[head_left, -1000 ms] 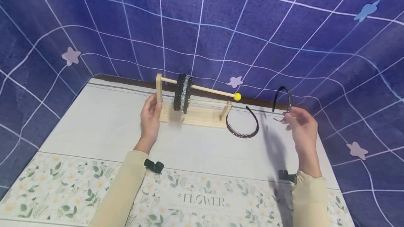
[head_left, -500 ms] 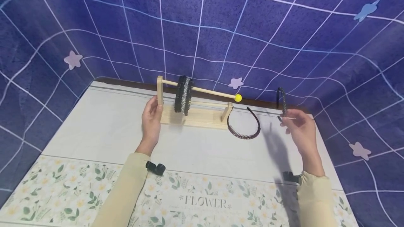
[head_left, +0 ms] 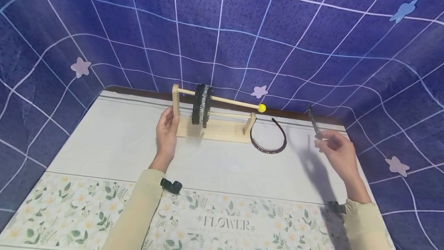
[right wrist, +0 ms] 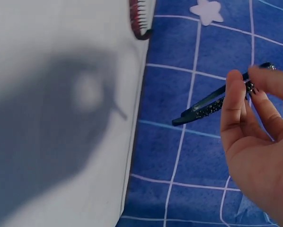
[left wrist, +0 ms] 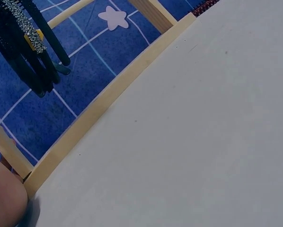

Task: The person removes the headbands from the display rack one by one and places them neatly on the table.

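Note:
My left hand (head_left: 166,132) grips the left upright of a wooden rack (head_left: 215,129), its thumb along the near side of the post. On the rack's upper rod, which ends in a yellow ball (head_left: 261,108), hang several headbands (head_left: 202,105), black with a silver glittery one among them. My right hand (head_left: 338,151) pinches a black headband (head_left: 313,122) with glitter specks, held up over the right side of the table. In the right wrist view that headband (right wrist: 210,106) shows edge-on between thumb and fingers.
A dark toothed headband (head_left: 268,151) lies on the white table (head_left: 215,165) against the rack's right end. Behind the table hangs a blue curtain (head_left: 215,41) with a grid and stars. A flower-print strip (head_left: 208,203) crosses the table's front.
My right hand has moved slightly right and down, turning its headband from a visible loop to edge-on. The left hand keeps its grip on the rack.

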A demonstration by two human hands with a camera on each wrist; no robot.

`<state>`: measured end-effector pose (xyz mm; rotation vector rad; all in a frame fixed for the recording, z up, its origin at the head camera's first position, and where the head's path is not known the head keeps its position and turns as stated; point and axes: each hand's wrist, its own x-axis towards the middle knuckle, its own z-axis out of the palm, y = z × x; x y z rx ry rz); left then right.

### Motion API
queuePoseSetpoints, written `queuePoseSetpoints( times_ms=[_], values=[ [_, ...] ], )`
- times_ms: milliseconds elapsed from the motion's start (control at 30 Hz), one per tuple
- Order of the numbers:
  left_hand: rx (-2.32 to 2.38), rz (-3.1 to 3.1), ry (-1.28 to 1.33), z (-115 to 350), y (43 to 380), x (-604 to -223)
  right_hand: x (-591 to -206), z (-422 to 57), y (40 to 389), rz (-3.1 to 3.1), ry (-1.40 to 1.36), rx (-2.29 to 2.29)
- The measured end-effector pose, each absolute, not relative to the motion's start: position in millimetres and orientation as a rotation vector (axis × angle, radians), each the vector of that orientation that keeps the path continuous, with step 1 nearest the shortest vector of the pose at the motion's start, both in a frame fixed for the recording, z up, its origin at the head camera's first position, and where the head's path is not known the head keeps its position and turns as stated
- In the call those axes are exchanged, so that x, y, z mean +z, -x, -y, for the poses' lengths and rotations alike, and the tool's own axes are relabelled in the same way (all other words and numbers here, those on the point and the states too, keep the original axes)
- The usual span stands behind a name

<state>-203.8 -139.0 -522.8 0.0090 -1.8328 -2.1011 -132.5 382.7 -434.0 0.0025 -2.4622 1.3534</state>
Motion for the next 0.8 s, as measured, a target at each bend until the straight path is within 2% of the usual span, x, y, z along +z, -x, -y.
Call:
queuePoseSetpoints(
  times_ms=[133,267,533,800],
  values=[
    [-2.100,1.838,-0.010,139,203,-524,-438,-391,127,2.475,0.067,1.327],
    [-2.104,1.838,-0.016,139,202,-525,-439,-397,123,2.362,0.074,1.492],
    [-2.091,1.855,-0.006,139,203,-525,-444,-413,118,2.465,-0.075,1.347],
    [-2.091,1.852,-0.018,139,204,-523,-461,-430,120,2.516,-0.237,1.397]
  ],
)
